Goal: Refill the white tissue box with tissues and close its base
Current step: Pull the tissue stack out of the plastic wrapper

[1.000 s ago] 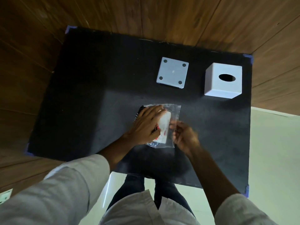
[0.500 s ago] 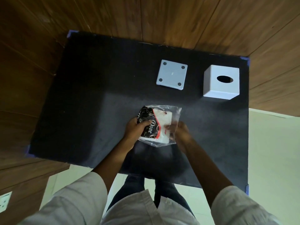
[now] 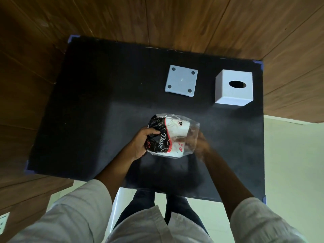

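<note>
A tissue pack (image 3: 171, 135) in clear plastic with black, red and white print is lifted a little above the black table (image 3: 98, 109). My left hand (image 3: 142, 142) grips its black left end. My right hand (image 3: 199, 142) holds the clear right end, partly hidden behind the plastic and blurred. The white tissue box (image 3: 234, 89) stands at the back right with its oval slot facing up. Its separate square white base (image 3: 181, 81), with four round feet showing, lies flat to the left of the box.
The table is set against a wooden wall at the back and left. Its front edge runs just before my legs, and its right edge drops to a pale floor (image 3: 292, 163). A wall socket (image 3: 3, 223) shows at the lower left.
Both hands have raised the tissue pack off the table and turned it. My left hand moved from lying on top of the pack to gripping its left end.
</note>
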